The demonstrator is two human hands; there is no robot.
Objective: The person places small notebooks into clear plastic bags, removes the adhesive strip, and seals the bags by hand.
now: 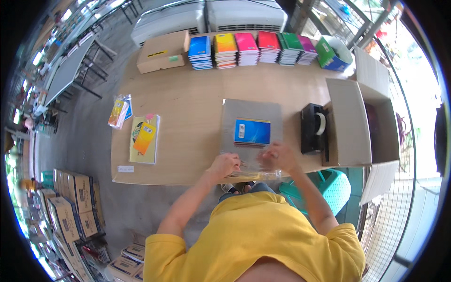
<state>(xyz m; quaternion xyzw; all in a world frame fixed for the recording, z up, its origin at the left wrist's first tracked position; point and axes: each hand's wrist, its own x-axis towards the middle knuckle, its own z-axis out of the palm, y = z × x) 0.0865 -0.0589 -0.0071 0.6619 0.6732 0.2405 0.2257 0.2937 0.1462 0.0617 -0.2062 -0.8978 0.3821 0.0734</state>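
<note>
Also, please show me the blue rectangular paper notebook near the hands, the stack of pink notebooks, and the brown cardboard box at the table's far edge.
Blue notebook (256, 131): head view, on its visible cover.
Pink notebook stack (247, 44): head view, on its top cover.
Brown cardboard box (165, 46): head view, on its top face.

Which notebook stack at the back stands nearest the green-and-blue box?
The purple-topped stack, at the row's right end; the other five stand farther left.
</note>
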